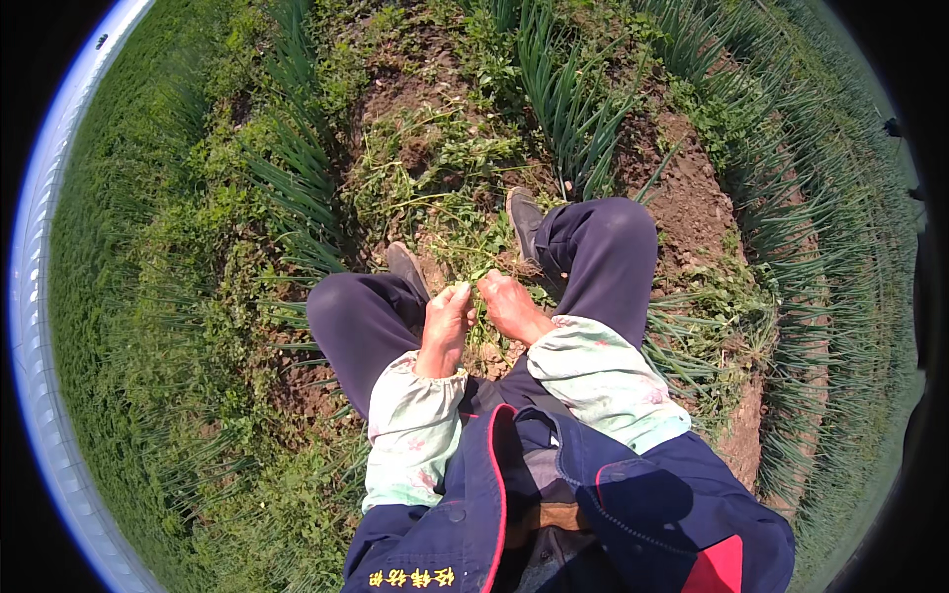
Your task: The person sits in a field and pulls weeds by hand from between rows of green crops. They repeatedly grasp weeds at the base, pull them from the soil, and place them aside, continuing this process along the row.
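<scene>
My left hand [446, 320] is in front of my lap, its fingers curled in and the thumb pressed on top. Just beside it, my right hand [513, 305] is closed in a fist. A thin green weed stem [475, 286] shows in the small gap between the two hands, and both seem to pinch it; what lies inside the fingers is hidden. Pale, stringy roots [525, 264] stick out beyond my right knuckles. Beneath and ahead of the hands, uprooted weeds [437, 159] lie in a loose heap on brown soil between my shoes.
My dark shoes [525, 215] and bent knees frame the hands. Rows of green onions [571, 104] grow on both sides, with leafy weeds [222, 215] thick on the left. Another pile of pulled weeds [730, 319] lies right of my knee. Bare soil [686, 178] runs beside it.
</scene>
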